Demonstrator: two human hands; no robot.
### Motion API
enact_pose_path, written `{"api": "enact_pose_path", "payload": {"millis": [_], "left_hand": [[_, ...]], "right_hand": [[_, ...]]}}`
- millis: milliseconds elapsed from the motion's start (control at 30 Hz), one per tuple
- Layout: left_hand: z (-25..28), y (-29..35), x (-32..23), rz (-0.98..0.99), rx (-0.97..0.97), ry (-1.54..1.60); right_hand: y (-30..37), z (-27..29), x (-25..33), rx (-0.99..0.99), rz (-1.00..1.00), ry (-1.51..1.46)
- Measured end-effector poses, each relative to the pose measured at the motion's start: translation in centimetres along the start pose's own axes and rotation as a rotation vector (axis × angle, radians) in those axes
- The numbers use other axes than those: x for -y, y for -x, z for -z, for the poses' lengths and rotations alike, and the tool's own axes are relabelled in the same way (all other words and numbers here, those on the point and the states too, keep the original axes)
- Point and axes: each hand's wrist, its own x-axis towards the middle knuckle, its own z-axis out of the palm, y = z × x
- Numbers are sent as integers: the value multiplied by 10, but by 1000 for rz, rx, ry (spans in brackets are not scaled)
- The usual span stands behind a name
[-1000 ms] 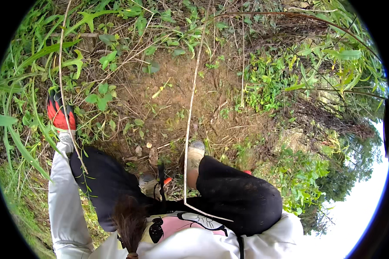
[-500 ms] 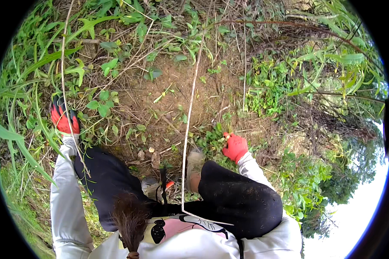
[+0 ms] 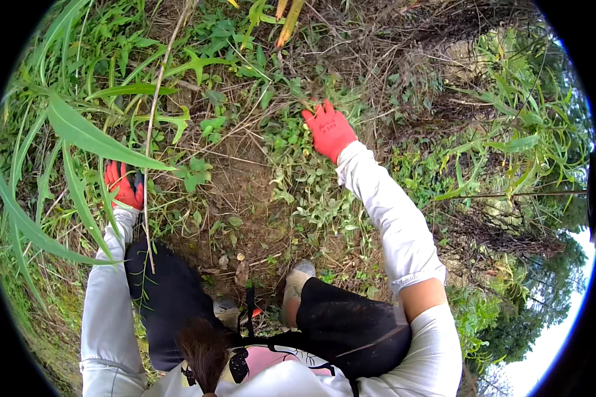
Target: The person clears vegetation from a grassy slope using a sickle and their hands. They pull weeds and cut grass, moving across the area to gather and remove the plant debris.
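My right hand (image 3: 329, 130), in a red glove, is stretched far forward over the ground with its fingers curled into leafy green weeds (image 3: 321, 89); its fingertips are partly hidden and the leaves there are blurred. Behind it, toward my foot, a spread of pale-leaved weeds (image 3: 308, 182) lies over the soil. On the left, my left hand (image 3: 122, 185), in a red and black glove, rests low among grass beside my knee. Its fingers look stretched out, partly covered by a long green leaf (image 3: 99, 135). A thin dry stem (image 3: 153, 119) passes beside that hand.
Tall leafy plants (image 3: 26, 198) crowd the left side. Dry tangled brush (image 3: 417, 40) and shrubs (image 3: 510, 145) stand at the far right. Brown soil (image 3: 245, 182) shows in front of my feet. A shoe (image 3: 303, 267) is planted near the weeds. Something orange (image 3: 257, 311) lies between my legs.
My right hand has swung from beside my right knee far forward. Pale-leaved weeds now cover soil that was mostly bare. The view has shifted, and my left hand appears slightly farther right.
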Motion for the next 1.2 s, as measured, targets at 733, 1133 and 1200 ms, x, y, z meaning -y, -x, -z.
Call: {"api": "enact_pose_path", "payload": {"millis": [733, 1133, 1200], "left_hand": [[3, 13, -13, 140, 76, 95], [-50, 18, 17, 248, 110, 336], [-44, 4, 3, 135, 79, 24]], "right_hand": [[59, 30, 107, 428, 165, -537], [-61, 63, 64, 511, -30, -24], [-52, 38, 53, 402, -168, -245]]}}
